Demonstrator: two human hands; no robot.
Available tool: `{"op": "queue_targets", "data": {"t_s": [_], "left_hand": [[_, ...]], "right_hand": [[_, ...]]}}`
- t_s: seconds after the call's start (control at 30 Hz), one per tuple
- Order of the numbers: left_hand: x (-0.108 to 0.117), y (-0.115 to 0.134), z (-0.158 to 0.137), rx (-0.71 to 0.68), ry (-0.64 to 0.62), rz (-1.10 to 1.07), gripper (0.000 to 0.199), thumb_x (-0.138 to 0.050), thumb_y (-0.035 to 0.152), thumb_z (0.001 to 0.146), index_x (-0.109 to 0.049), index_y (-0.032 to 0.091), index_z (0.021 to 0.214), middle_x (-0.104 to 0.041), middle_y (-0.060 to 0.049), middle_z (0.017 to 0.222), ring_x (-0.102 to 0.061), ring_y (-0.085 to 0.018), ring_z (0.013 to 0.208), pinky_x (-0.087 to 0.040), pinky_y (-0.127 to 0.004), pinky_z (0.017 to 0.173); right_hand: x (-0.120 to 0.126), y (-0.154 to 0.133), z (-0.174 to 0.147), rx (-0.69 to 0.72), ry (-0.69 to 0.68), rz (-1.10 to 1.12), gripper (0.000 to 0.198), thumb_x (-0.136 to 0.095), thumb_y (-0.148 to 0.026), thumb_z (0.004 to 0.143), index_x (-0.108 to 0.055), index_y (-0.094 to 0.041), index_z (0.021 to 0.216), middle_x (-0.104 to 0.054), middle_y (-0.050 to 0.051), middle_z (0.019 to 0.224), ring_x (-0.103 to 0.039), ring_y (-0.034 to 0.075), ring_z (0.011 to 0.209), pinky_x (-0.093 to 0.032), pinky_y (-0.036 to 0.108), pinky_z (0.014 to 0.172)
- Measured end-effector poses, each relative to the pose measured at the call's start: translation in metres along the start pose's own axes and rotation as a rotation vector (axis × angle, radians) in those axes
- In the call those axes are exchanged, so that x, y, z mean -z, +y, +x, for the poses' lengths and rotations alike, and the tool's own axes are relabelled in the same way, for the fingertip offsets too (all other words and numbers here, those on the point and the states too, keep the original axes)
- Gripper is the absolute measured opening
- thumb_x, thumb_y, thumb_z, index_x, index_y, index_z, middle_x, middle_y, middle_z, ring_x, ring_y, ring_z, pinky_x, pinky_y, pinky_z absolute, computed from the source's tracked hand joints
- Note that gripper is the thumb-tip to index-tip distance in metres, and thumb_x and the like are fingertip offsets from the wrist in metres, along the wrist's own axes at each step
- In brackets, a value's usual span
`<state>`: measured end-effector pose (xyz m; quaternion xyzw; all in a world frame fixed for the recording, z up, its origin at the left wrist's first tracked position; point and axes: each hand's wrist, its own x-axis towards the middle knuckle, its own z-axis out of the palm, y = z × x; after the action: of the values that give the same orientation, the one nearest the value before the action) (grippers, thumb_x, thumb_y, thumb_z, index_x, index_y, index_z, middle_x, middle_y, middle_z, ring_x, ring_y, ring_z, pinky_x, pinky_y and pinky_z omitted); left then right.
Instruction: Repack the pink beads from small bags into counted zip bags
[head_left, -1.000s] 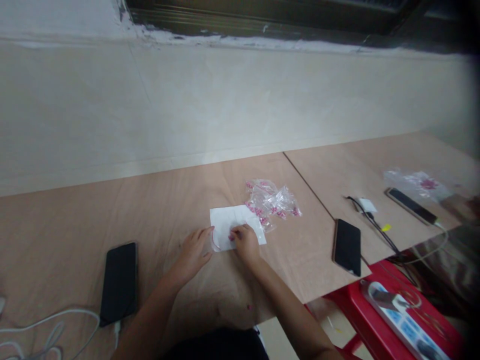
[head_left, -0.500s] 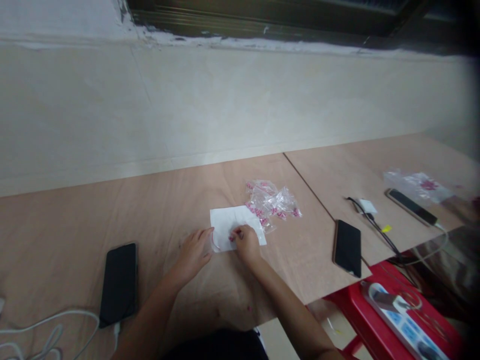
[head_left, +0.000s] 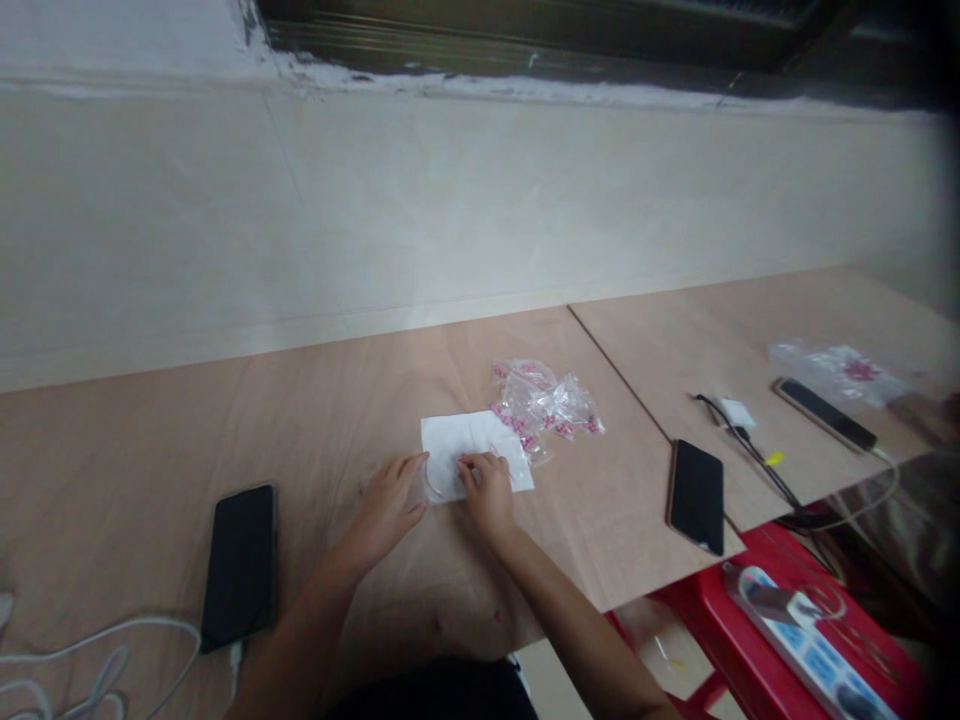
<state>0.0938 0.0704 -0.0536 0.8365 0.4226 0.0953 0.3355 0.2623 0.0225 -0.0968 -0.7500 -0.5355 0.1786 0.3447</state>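
A sheet of white paper (head_left: 446,435) lies on the wooden table in front of me. My left hand (head_left: 388,508) rests at its left edge, thumb and fingers apart, over a piece of clear plastic (head_left: 417,488). Above the paper my right hand (head_left: 487,490) is closed in a pinch, thumb against forefinger. A tiny pink bead-like piece (head_left: 460,460) shows at those fingertips, too small to make out well. Clear plastic bags (head_left: 546,398) with pink beads in them overlap the paper's upper right corner.
A black phone (head_left: 240,565) with a white cable lies at left, another phone (head_left: 696,495) at right. Farther right are cables, a third phone (head_left: 825,413) and another bag (head_left: 844,372). A power strip (head_left: 806,640) sits on a red stool (head_left: 709,600). The wall borders the table's far side.
My right hand has shifted slightly to the left over the paper, and its fingers have turned, still pinched. My left hand stays where it was.
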Motion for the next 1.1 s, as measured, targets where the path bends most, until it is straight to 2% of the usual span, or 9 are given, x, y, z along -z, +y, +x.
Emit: {"op": "queue_targets", "data": {"t_s": [0.2,0.4,0.5,0.57,0.73,0.83,0.9,1.0,1.1], "left_hand": [[-0.002,-0.006,0.000,-0.001,0.007,0.009,0.051,-0.054,0.013,0.071,-0.041,0.022,0.120,-0.050,-0.008,0.122,-0.044,-0.022,0.115,-0.033,-0.039,0.099],[0.004,0.000,0.000,0.019,0.005,-0.014,0.052,-0.053,0.013,0.071,-0.041,0.023,0.121,-0.050,-0.007,0.121,-0.045,-0.023,0.114,-0.033,-0.040,0.099],[0.003,0.000,0.001,0.022,0.013,-0.010,0.051,-0.052,0.012,0.071,-0.041,0.023,0.120,-0.051,-0.007,0.120,-0.045,-0.023,0.113,-0.034,-0.041,0.098],[0.001,-0.001,0.001,0.009,0.018,-0.011,0.051,-0.053,0.013,0.071,-0.042,0.022,0.120,-0.051,-0.007,0.120,-0.046,-0.023,0.113,-0.034,-0.041,0.098],[-0.003,-0.004,0.002,-0.006,0.043,-0.013,0.049,-0.054,0.013,0.072,-0.042,0.021,0.119,-0.051,-0.008,0.118,-0.047,-0.023,0.111,-0.037,-0.040,0.096],[0.001,-0.002,0.001,0.003,0.036,-0.020,0.047,-0.055,0.015,0.072,-0.042,0.020,0.117,-0.051,-0.009,0.118,-0.047,-0.023,0.112,-0.036,-0.040,0.097],[0.004,-0.001,-0.001,0.015,0.025,-0.027,0.048,-0.054,0.014,0.072,-0.042,0.020,0.118,-0.050,-0.009,0.120,-0.046,-0.022,0.113,-0.035,-0.040,0.099],[0.005,-0.001,-0.003,0.035,0.022,-0.023,0.051,-0.054,0.013,0.071,-0.040,0.021,0.120,-0.049,-0.009,0.122,-0.044,-0.022,0.115,-0.033,-0.040,0.100],[0.003,-0.004,-0.003,0.032,0.008,-0.011,0.053,-0.054,0.012,0.070,-0.040,0.020,0.121,-0.049,-0.010,0.122,-0.044,-0.023,0.115,-0.033,-0.040,0.099]], "right_hand": [[-0.008,0.005,0.005,-0.095,0.087,-0.085,0.021,-0.047,-0.018,0.080,-0.060,-0.014,0.096,-0.060,0.013,0.089,-0.048,0.026,0.085,-0.037,0.036,0.074],[-0.003,0.010,0.022,-0.110,0.133,-0.107,0.019,-0.042,-0.014,0.080,-0.061,-0.017,0.083,-0.060,0.011,0.078,-0.051,0.024,0.077,-0.036,0.032,0.066],[0.005,0.002,0.025,-0.109,0.183,-0.047,0.017,-0.044,-0.016,0.080,-0.061,-0.017,0.078,-0.060,0.010,0.077,-0.052,0.022,0.075,-0.037,0.032,0.066],[0.011,-0.010,0.021,-0.063,0.150,0.069,0.015,-0.047,-0.019,0.080,-0.061,-0.017,0.076,-0.061,0.007,0.076,-0.053,0.020,0.075,-0.039,0.031,0.068],[0.018,-0.041,0.003,0.132,-0.081,0.282,0.013,-0.054,-0.027,0.080,-0.065,-0.022,0.082,-0.062,0.004,0.080,-0.054,0.018,0.080,-0.041,0.030,0.071],[0.013,-0.034,0.001,0.063,-0.002,0.199,0.017,-0.050,-0.027,0.082,-0.064,-0.021,0.090,-0.062,0.006,0.083,-0.053,0.020,0.083,-0.040,0.033,0.074],[0.008,-0.022,0.002,0.002,0.039,0.058,0.015,-0.051,-0.024,0.080,-0.063,-0.018,0.086,-0.061,0.009,0.083,-0.051,0.023,0.085,-0.038,0.036,0.075],[0.000,-0.005,0.003,-0.023,-0.001,-0.098,0.009,-0.054,-0.017,0.075,-0.063,-0.018,0.079,-0.061,0.012,0.084,-0.049,0.026,0.084,-0.036,0.037,0.073],[-0.003,0.000,0.003,-0.011,-0.008,-0.144,0.011,-0.053,-0.014,0.076,-0.063,-0.019,0.074,-0.061,0.011,0.080,-0.049,0.025,0.081,-0.034,0.035,0.071]]}}
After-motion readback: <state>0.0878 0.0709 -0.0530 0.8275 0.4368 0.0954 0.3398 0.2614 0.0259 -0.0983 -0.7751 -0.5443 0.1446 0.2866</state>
